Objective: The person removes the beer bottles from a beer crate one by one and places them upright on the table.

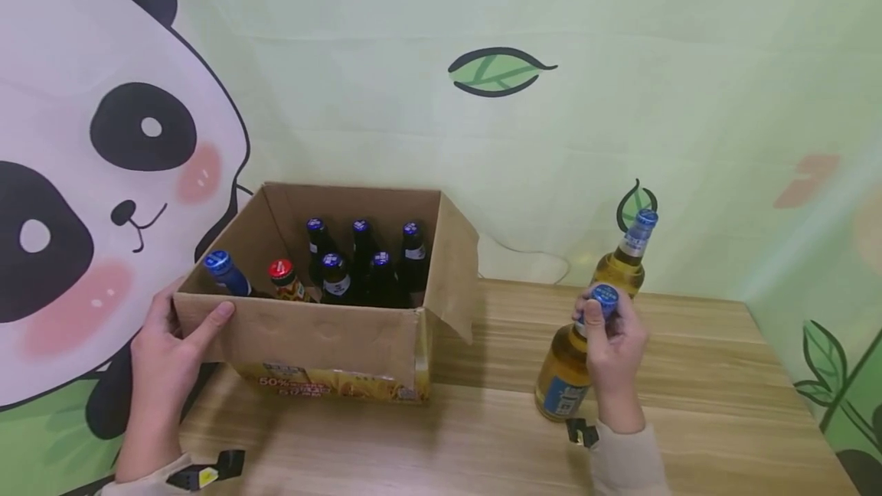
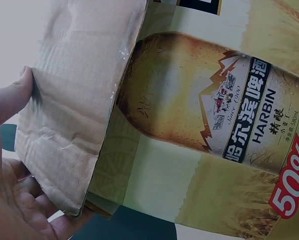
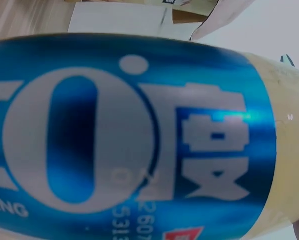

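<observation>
A cardboard box [image 1: 331, 339] stands on the table with its top flaps spread. Inside are several dark bottles [image 1: 336, 282] with blue caps, a red-capped bottle [image 1: 281, 272] and a bottle with a blue neck [image 1: 227, 272]. My left hand [image 1: 168, 347] grips the box's front left flap, thumb on its face, fingers behind. In the left wrist view that flap [image 2: 74, 105] lies between thumb and fingers. My right hand [image 1: 620, 350] holds an amber beer bottle [image 1: 561, 373] by its neck, slightly tilted. The right wrist view is filled by its blue label [image 3: 124, 140].
A second amber beer bottle [image 1: 616, 270] stands just behind the right hand, towards the back of the wooden table [image 1: 710, 404]. The box's right flap [image 1: 455, 266] sticks out towards the bottles. A printed cloth [image 1: 386, 98] hangs behind the table.
</observation>
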A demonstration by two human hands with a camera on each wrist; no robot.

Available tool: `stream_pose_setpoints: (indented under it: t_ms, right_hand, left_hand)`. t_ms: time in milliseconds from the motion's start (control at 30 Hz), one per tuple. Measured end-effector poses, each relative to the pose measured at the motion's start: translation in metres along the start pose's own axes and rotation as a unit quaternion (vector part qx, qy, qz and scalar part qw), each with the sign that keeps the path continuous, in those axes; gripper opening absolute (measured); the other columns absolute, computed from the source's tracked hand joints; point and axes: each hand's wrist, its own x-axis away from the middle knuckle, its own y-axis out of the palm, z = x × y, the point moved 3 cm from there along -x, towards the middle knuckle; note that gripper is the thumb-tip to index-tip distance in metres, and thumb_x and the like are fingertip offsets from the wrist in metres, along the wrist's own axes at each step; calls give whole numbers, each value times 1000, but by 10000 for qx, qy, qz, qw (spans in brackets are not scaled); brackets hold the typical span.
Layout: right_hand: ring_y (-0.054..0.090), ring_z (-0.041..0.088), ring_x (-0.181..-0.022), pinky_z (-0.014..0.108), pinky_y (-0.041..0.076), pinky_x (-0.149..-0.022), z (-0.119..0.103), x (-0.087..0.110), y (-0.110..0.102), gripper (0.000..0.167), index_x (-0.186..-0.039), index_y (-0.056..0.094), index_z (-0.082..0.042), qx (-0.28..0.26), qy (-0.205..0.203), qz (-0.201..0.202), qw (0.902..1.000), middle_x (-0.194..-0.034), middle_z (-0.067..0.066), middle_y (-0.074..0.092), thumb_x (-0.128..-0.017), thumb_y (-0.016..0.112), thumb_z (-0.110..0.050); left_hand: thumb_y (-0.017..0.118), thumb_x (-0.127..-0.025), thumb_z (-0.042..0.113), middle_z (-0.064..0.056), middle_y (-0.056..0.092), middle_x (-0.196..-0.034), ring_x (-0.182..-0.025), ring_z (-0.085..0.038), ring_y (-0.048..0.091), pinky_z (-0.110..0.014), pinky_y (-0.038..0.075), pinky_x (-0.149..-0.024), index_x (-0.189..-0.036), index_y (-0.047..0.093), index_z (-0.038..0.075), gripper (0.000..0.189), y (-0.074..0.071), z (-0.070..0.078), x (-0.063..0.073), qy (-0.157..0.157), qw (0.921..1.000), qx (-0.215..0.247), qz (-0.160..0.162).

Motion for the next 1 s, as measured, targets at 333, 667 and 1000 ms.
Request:
stream_pose_setpoints:
  t_ms: [333, 667, 1000]
  right_hand:
    - [58, 12, -71, 17, 51, -69, 7, -9, -22, 17, -94, 56, 19, 767, 289, 285, 9962, -77, 12, 61, -100, 56, 4]
    - [59, 10, -69, 16, 51, -66, -4, -29, -36, 19, -93, 52, 25, 793, 330, 472, 9952, -78, 4, 64, -100, 52, 7]
    - [57, 13, -71, 17, 50, -67, 15, -38, -52, 24, -94, 52, 25, 878, 301, 522, 9943, -79, 7, 62, -101, 53, 3]
  left_hand:
    - [76, -89, 39, -11, 42, -157, -142, -35, 39, -57, 32, -114, -157, 35, 22, 81, 1, -1, 0, -23, 10000, -32, -57]
    - [75, -90, 39, -11, 42, -156, -141, -35, 41, -57, 33, -112, -157, 35, 23, 80, 0, -1, 0, -30, 9999, -80, -63]
    - [75, -90, 39, -10, 42, -157, -142, -34, 40, -57, 33, -113, -157, 35, 23, 80, 1, 0, 0, -26, 9999, -81, -57]
